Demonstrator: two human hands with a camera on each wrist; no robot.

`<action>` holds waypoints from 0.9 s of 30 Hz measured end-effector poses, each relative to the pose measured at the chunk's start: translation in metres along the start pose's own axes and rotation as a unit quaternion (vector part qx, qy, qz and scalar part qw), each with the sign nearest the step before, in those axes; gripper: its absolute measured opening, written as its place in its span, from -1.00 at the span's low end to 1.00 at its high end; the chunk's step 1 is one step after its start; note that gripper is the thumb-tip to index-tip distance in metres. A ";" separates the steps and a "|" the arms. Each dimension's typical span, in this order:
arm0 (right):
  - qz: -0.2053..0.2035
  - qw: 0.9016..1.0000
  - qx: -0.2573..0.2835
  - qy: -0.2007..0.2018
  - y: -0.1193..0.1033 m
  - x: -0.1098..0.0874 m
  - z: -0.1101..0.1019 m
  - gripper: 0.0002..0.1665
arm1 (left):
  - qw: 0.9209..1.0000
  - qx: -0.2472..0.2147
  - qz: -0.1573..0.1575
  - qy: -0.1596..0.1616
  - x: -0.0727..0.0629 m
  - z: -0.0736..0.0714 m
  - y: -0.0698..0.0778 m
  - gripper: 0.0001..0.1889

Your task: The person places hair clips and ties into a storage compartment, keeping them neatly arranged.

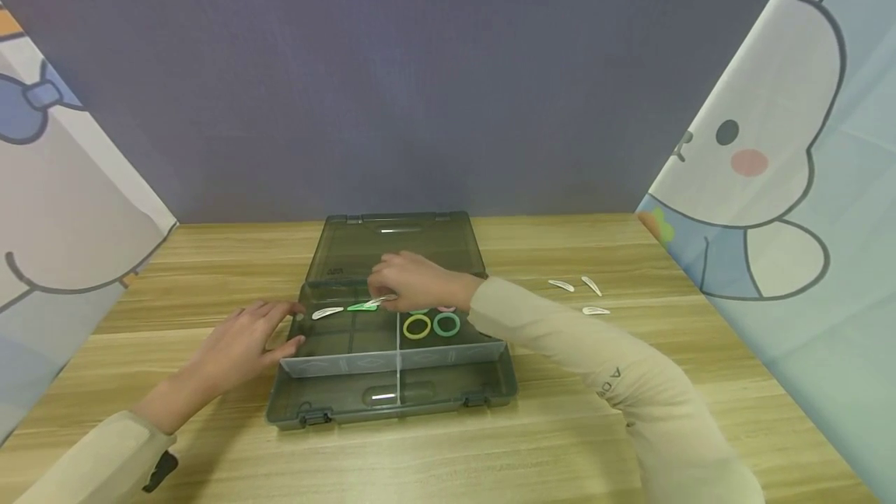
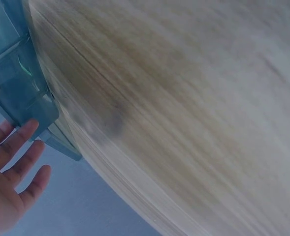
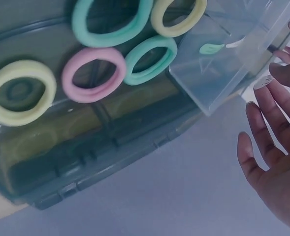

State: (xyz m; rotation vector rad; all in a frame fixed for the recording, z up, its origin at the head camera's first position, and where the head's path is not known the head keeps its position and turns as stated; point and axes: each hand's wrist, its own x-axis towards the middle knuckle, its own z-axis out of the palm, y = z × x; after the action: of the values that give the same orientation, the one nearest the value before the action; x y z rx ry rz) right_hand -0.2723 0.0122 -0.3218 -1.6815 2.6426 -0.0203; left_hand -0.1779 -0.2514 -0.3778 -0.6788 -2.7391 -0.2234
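My right hand (image 1: 413, 280) hovers over the left back compartment of a grey translucent organizer box (image 1: 341, 365) and pinches a white snap hair clip (image 3: 264, 82) between thumb and fingertip. Directly below lies a green hair clip (image 1: 360, 307), with a white hair clip (image 1: 327, 313) to its left on the compartment floor. My left hand (image 1: 238, 341) is at the box's left wall, its fingers extended and the tips right at the rim. Pink (image 3: 93, 95), yellow (image 1: 417, 337) and teal (image 1: 446, 334) hair ties lie in the right back compartment.
The box's lid (image 1: 399, 236) lies folded back behind it. On the wooden table (image 1: 560, 442) to the right, white hair clips (image 1: 561, 285) lie scattered. A grey backdrop (image 1: 420, 84) stands behind, and printed cloth panels (image 1: 791, 146) flank both sides.
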 end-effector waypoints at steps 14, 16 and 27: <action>0.006 0.999 0.005 -0.031 -0.012 0.030 0.017 -0.79 | 1.000 0.001 -0.005 -0.003 0.000 0.000 0.000 -0.57; 0.012 0.999 0.005 -0.033 -0.012 0.033 0.021 -0.80 | 1.000 -0.001 -0.006 -0.005 -0.001 -0.001 0.001 -0.57; 0.037 0.999 -0.003 -0.029 -0.016 0.042 0.030 -0.83 | 1.000 -0.005 -0.010 -0.008 0.000 -0.001 0.001 -0.57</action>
State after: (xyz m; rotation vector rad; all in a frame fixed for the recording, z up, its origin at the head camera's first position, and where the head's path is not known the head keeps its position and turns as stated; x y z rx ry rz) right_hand -0.2754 -0.0324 -0.3521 -1.5589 2.6628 0.0383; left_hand -0.1772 -0.2508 -0.3768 -0.6588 -2.7636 -0.2366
